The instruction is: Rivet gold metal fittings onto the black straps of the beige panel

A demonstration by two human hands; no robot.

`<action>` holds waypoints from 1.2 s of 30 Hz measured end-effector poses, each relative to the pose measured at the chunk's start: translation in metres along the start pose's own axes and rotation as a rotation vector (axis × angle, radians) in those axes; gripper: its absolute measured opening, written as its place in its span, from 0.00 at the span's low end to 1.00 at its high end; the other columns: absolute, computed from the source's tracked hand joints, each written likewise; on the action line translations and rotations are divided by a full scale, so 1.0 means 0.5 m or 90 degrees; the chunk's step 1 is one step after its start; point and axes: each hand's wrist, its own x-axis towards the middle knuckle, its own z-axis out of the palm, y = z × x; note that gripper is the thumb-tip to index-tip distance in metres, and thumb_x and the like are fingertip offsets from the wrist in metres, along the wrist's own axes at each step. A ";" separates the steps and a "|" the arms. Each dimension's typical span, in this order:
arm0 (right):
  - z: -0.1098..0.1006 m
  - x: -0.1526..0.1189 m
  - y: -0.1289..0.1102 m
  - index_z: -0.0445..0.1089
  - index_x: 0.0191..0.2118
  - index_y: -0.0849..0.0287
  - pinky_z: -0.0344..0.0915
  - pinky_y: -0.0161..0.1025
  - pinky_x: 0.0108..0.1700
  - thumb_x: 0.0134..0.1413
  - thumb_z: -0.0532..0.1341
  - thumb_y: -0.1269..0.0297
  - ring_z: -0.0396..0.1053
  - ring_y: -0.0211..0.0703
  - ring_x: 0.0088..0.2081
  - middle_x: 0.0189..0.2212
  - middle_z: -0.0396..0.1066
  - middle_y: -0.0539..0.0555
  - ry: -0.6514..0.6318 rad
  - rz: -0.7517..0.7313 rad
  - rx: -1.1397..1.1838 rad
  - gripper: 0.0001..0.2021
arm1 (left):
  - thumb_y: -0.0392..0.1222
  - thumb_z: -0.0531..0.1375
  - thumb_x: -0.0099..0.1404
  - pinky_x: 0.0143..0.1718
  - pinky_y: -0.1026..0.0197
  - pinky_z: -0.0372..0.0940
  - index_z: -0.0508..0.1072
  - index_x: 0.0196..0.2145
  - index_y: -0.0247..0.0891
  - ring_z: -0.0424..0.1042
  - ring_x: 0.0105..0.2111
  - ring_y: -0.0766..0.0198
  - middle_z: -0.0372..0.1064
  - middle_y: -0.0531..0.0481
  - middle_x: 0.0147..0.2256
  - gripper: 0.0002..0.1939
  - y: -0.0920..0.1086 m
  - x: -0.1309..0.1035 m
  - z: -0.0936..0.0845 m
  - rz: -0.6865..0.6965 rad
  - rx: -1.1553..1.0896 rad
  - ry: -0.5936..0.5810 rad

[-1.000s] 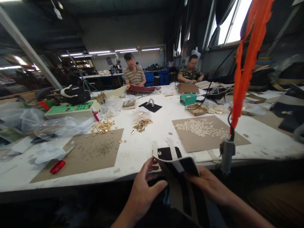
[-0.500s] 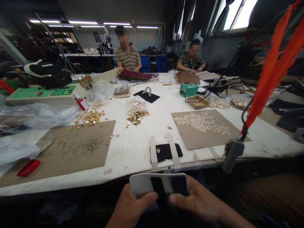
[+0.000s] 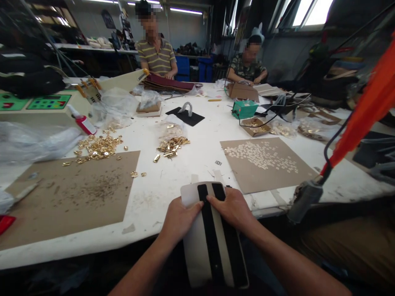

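A long panel (image 3: 197,246), whitish with dark lengthwise strips and rounded corners, hangs over the near edge of the white table. My left hand (image 3: 182,218) grips its far left side, thumb on top. On the far right side my right hand (image 3: 233,207) holds it the same way, thumb pressed near a dark strip. The fingers beneath the panel are hidden. Past its far end, bits of pale tape (image 3: 194,178) show on the table.
Brown sheets lie left (image 3: 92,193) and right (image 3: 268,164), the right one with small pale rings. Gold metal pieces (image 3: 103,146) are heaped behind the left sheet. A green box (image 3: 245,109) stands farther back. An orange strip (image 3: 364,111) hangs at right. Two people sit across the table.
Both hands have moved forward and up over the table edge with the panel, which now shows much more of its length. It covers the black piece that lay under the tape. The view has shifted.
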 end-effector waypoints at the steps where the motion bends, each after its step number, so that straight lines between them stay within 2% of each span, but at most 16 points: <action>1: 0.006 0.008 0.002 0.79 0.35 0.56 0.66 0.39 0.39 0.59 0.64 0.55 0.77 0.48 0.38 0.34 0.81 0.52 0.012 -0.003 -0.023 0.10 | 0.49 0.64 0.63 0.41 0.53 0.70 0.82 0.38 0.36 0.79 0.38 0.49 0.81 0.44 0.37 0.13 -0.001 0.008 0.000 0.003 0.010 -0.001; 6: 0.025 0.030 0.015 0.78 0.33 0.55 0.63 0.37 0.38 0.60 0.63 0.54 0.76 0.45 0.36 0.32 0.80 0.51 0.035 -0.023 -0.099 0.12 | 0.48 0.62 0.64 0.37 0.55 0.67 0.80 0.34 0.38 0.78 0.35 0.52 0.80 0.47 0.34 0.11 -0.004 0.034 0.001 0.021 0.051 -0.009; 12: 0.033 0.042 0.019 0.77 0.34 0.55 0.61 0.38 0.39 0.60 0.64 0.54 0.75 0.46 0.37 0.33 0.79 0.51 0.043 -0.026 -0.175 0.11 | 0.47 0.61 0.66 0.40 0.55 0.67 0.79 0.37 0.38 0.77 0.38 0.54 0.80 0.47 0.37 0.11 -0.014 0.047 0.006 0.022 0.041 -0.002; 23: 0.031 0.055 0.011 0.77 0.36 0.53 0.58 0.38 0.37 0.60 0.64 0.52 0.75 0.47 0.37 0.33 0.79 0.50 0.012 0.007 -0.217 0.11 | 0.45 0.59 0.67 0.39 0.56 0.66 0.77 0.36 0.39 0.76 0.37 0.56 0.79 0.49 0.36 0.09 -0.014 0.053 0.003 0.017 0.038 -0.013; 30: 0.036 0.055 0.014 0.76 0.38 0.53 0.58 0.39 0.38 0.61 0.62 0.50 0.76 0.49 0.38 0.34 0.79 0.51 0.007 0.014 -0.238 0.13 | 0.46 0.59 0.68 0.41 0.53 0.68 0.76 0.38 0.39 0.76 0.38 0.54 0.78 0.48 0.37 0.09 -0.019 0.054 0.013 0.023 0.085 -0.001; 32: 0.036 0.054 0.014 0.77 0.39 0.53 0.58 0.39 0.38 0.61 0.62 0.50 0.76 0.50 0.38 0.35 0.80 0.52 0.006 0.008 -0.241 0.13 | 0.45 0.61 0.68 0.45 0.50 0.69 0.75 0.45 0.38 0.76 0.41 0.52 0.77 0.45 0.42 0.12 -0.024 0.052 0.018 0.052 0.109 0.040; 34: 0.036 0.055 0.015 0.77 0.40 0.53 0.59 0.40 0.39 0.61 0.62 0.51 0.76 0.51 0.40 0.36 0.80 0.52 0.007 0.010 -0.244 0.13 | 0.44 0.63 0.66 0.51 0.47 0.69 0.69 0.57 0.34 0.73 0.50 0.49 0.73 0.39 0.51 0.24 -0.028 0.047 0.023 0.130 0.167 0.132; 36: 0.034 0.058 0.016 0.77 0.42 0.52 0.60 0.40 0.39 0.60 0.62 0.51 0.76 0.51 0.41 0.38 0.80 0.53 0.008 0.013 -0.247 0.13 | 0.44 0.65 0.64 0.58 0.43 0.65 0.61 0.65 0.32 0.66 0.60 0.44 0.65 0.34 0.60 0.35 -0.030 0.042 0.029 0.242 0.257 0.231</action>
